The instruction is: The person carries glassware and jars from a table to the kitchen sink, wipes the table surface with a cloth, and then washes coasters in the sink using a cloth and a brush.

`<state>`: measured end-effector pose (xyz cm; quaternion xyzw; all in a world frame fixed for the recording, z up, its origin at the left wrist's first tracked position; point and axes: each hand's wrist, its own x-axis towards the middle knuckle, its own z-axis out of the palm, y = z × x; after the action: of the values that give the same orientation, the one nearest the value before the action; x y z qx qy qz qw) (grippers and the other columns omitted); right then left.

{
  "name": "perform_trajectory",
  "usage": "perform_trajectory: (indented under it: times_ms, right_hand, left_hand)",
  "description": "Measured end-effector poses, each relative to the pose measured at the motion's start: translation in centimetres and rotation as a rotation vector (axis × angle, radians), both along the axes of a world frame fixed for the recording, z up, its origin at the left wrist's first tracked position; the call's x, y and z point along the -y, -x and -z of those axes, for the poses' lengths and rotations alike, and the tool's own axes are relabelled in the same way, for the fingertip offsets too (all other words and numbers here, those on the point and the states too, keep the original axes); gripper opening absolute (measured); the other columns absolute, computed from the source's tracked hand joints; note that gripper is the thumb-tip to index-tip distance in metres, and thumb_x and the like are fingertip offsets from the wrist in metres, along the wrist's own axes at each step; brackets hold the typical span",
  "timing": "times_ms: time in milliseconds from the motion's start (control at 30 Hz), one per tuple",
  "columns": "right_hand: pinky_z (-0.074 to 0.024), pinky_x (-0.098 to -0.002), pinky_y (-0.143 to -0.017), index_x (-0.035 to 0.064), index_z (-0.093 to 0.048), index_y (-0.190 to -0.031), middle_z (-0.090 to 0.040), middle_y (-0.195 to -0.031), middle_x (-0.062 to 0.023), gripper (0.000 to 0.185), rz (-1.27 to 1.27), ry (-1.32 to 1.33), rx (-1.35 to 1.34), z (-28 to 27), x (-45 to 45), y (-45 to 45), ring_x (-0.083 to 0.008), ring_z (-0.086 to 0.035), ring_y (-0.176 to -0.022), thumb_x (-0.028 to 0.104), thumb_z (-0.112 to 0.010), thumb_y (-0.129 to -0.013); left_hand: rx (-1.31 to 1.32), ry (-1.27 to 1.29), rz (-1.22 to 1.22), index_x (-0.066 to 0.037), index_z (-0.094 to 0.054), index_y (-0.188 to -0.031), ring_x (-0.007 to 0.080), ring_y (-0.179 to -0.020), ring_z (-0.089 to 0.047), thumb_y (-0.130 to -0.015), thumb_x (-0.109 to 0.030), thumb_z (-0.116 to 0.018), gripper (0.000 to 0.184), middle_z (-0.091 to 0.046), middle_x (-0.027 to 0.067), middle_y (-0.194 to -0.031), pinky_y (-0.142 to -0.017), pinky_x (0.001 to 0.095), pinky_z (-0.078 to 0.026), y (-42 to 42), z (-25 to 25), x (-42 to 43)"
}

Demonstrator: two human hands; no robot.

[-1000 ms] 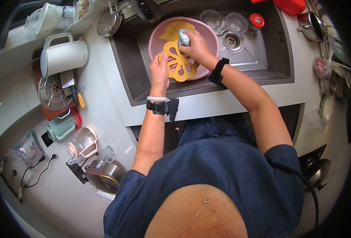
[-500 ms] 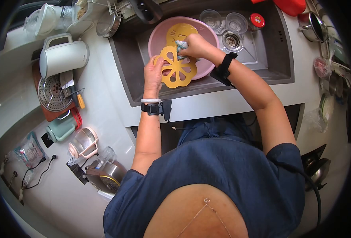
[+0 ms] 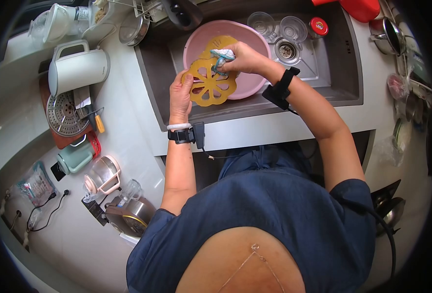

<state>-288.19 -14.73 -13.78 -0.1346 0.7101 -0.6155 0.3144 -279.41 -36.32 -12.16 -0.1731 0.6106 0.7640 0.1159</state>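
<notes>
A flat yellow trivet (image 3: 209, 84) with petal-shaped cut-outs is held tilted over the front of a pink basin (image 3: 250, 34). My left hand (image 3: 180, 96) grips its left edge, thumb on top. My right hand (image 3: 246, 59) is closed round a bunched white and teal cloth (image 3: 222, 59), pressed against the trivet's upper part. The trivet's far end, a rounded lobe with thin slots, reaches over the basin and is partly covered by the cloth and my fingers.
The basin stands in a dark sink (image 3: 345, 68). Right of it are two clear cups (image 3: 293, 28), a red-lidded jar (image 3: 318, 28) and the drain (image 3: 286, 51). A white kettle (image 3: 79, 68) and a steamer plate (image 3: 65, 115) sit on the left counter; a metal pot (image 3: 387, 36) stands right.
Both hands have shifted, bringing the trivet slightly left and tilting it. The cloth has moved a little over the trivet with my right hand.
</notes>
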Motion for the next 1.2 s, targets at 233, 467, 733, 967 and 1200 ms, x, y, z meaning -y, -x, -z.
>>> perform_trajectory:
  times_ms: [233, 467, 733, 967, 1200]
  right_hand:
    - [-0.0530, -0.0297, -0.058, 0.0006, -0.066, -0.094, -0.066, -0.075, -0.0102, 0.034, 0.139, -0.214, -0.076, -0.2, 1.0, -1.0, -0.0168, -0.065, -0.065, 0.020, -0.074, -0.068]
    - [-0.0511, -0.0388, -0.066, 0.0023, -0.065, -0.092, -0.065, -0.078, -0.0180, 0.038, 0.115, -0.473, -0.375, 0.3, 1.5, -1.0, -0.0317, -0.064, -0.073, 0.023, -0.074, -0.061]
    - [-0.0501, -0.0398, -0.069, -0.0011, -0.064, -0.092, -0.065, -0.081, -0.0212, 0.039, 0.049, -0.472, -0.288, 3.9, 2.0, -1.0, -0.0343, -0.064, -0.077, 0.021, -0.074, -0.061]
    - [-0.0492, -0.0387, -0.073, -0.0028, -0.064, -0.095, -0.065, -0.090, -0.0225, 0.031, -0.077, -0.400, -0.018, 10.1, 0.1, -0.8, -0.0353, -0.063, -0.086, 0.013, -0.067, -0.069]
    - [-0.0489, -0.0398, -0.080, -0.0002, -0.052, -0.110, -0.063, -0.095, -0.0235, 0.037, 0.162, -0.791, -0.275, 13.8, 0.8, -3.4, -0.0351, -0.062, -0.093, 0.004, -0.060, -0.074]
  left_hand:
    - [0.051, 0.044, -0.001, 0.000, -0.053, -0.108, 0.0165, -0.082, -0.064, -0.094, -0.020, -0.052, 0.025, -0.063, 0.0088, -0.091, -0.069, 0.0281, -0.056, 0.5, -1.1, -1.2]
    - [0.070, 0.136, 0.059, 0.003, -0.051, -0.108, 0.0193, -0.070, -0.065, -0.093, -0.016, -0.051, 0.024, -0.062, 0.0118, -0.089, -0.060, 0.0284, -0.058, 0.6, -0.7, -2.1]
    - [0.075, 0.269, 0.074, 0.004, -0.056, -0.102, 0.0151, -0.068, -0.065, -0.090, -0.011, -0.054, 0.019, -0.063, 0.0092, -0.085, -0.057, 0.0223, -0.054, 0.9, -0.7, -3.3]
    - [0.243, 0.257, -0.024, 0.008, -0.056, -0.104, 0.0201, -0.072, -0.066, -0.087, -0.007, -0.055, 0.023, -0.064, 0.0141, -0.088, -0.061, 0.0271, -0.056, 0.9, 2.8, -2.8]
    - [0.325, 0.286, -0.086, 0.011, -0.056, -0.102, 0.0242, -0.074, -0.066, -0.086, -0.002, -0.051, 0.022, -0.064, 0.0176, -0.090, -0.061, 0.0302, -0.056, 3.0, 6.3, -1.5]
